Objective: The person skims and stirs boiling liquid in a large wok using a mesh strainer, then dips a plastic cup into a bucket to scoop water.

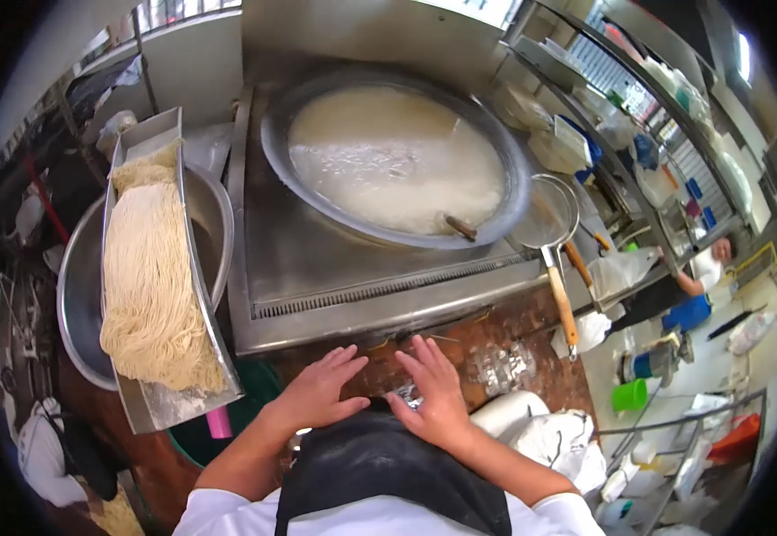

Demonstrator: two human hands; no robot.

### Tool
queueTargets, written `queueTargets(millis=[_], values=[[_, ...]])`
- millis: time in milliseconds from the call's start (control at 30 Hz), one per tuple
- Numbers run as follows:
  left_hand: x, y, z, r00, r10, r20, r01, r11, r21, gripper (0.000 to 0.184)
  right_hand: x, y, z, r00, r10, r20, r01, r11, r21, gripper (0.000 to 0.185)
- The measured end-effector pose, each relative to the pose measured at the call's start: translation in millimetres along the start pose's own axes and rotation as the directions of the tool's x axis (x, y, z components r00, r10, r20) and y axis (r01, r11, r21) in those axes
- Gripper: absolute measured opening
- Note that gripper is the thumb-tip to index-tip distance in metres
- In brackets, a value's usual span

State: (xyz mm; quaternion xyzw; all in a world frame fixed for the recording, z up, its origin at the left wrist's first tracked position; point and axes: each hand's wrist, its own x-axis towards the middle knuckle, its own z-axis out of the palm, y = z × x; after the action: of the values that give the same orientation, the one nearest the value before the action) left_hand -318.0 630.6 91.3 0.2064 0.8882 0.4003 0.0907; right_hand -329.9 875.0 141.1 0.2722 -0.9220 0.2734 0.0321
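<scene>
My left hand (324, 390) is held out in front of the black apron (393, 473), palm down, fingers stretched and nothing in it. Beside it my right hand (430, 393) is likewise spread and empty, a gap between the two. Ahead of both, a large wok (272, 165) of cloudy, foamy liquid (388, 161) is set into a steel stove (317, 259). On the left a long metal tray (205, 304) carries a heap of thin pale noodles (152, 268), lying over a big steel bowl (71, 295).
A wooden-handled strainer (549, 219) rests at the stove's right corner. Metal shelves (621, 152) with containers line the right side, where another person (701, 272) stands. A green tub (246, 393) is on the floor at left, white sacks (558, 447) at right.
</scene>
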Motion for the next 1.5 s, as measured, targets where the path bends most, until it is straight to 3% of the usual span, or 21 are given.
queueTargets(millis=[267,567,700,800,867,933,1000,1100,1167,1267,1367,1433,1500], values=[[-0.2,-5.3,11.3,0.997,-0.062,-0.056,0.058,0.997,-0.059,0.076,17.9,6.8,-1.4,0.991,-0.091,0.103,0.090,0.996,0.016,0.064],[55.2,22.7,9.7,0.998,-0.051,-0.043,0.053,0.998,0.036,0.076,30.2,56.9,3.8,0.986,-0.129,0.108,0.112,0.982,0.155,0.068],[94.1,41.4,15.4,0.989,-0.123,-0.077,0.131,0.987,0.098,0.077,47.8,99.0,-6.0,0.989,-0.139,0.048,0.123,0.961,0.249,0.070],[125.2,65.0,11.9,0.963,-0.263,-0.051,0.266,0.962,0.065,0.082,61.0,154.0,-32.0,0.994,-0.089,-0.062,0.099,0.981,0.167,0.068],[144.2,72.6,12.6,0.960,-0.279,-0.036,0.281,0.957,0.075,0.083,67.0,217.9,-59.3,0.979,0.010,-0.202,0.008,0.996,0.092,0.066],[156.8,84.1,10.7,0.956,-0.290,-0.044,0.293,0.952,0.092,0.082,63.5,291.8,-89.9,0.933,0.207,-0.296,-0.230,0.972,-0.044,0.066],[166.9,90.1,11.4,0.953,-0.292,-0.076,0.298,0.950,0.095,0.081,47.7,356.0,-119.4,0.879,0.288,-0.379,-0.341,0.937,-0.078,0.066],[177.5,92.1,15.6,0.946,-0.299,-0.125,0.310,0.947,0.083,0.080,16.6,428.1,-143.4,0.784,0.461,-0.415,-0.545,0.832,-0.106,0.071],[184.5,87.7,20.4,0.948,-0.290,-0.129,0.303,0.948,0.097,0.079,3.2,442.8,-151.3,0.700,0.623,-0.350,-0.619,0.773,0.139,0.069],[195.8,85.5,26.2,0.958,-0.263,-0.112,0.277,0.951,0.135,0.079,-27.0,490.8,-130.6,0.578,0.813,-0.076,-0.726,0.554,0.408,0.067],[210.1,91.1,26.9,0.965,-0.242,-0.102,0.254,0.958,0.133,0.079,-35.8,487.8,-124.2,0.509,0.842,0.179,-0.818,0.408,0.405,0.047],[217.6,94.2,27.4,0.971,-0.216,-0.098,0.226,0.967,0.114,0.079,-28.0,469.8,-128.5,0.436,0.812,0.388,-0.749,0.088,0.657,0.031],[223.4,92.1,30.4,0.980,-0.191,-0.057,0.197,0.972,0.128,0.079,-18.8,445.6,-132.2,0.386,0.747,0.542,-0.611,-0.233,0.757,0.015]])
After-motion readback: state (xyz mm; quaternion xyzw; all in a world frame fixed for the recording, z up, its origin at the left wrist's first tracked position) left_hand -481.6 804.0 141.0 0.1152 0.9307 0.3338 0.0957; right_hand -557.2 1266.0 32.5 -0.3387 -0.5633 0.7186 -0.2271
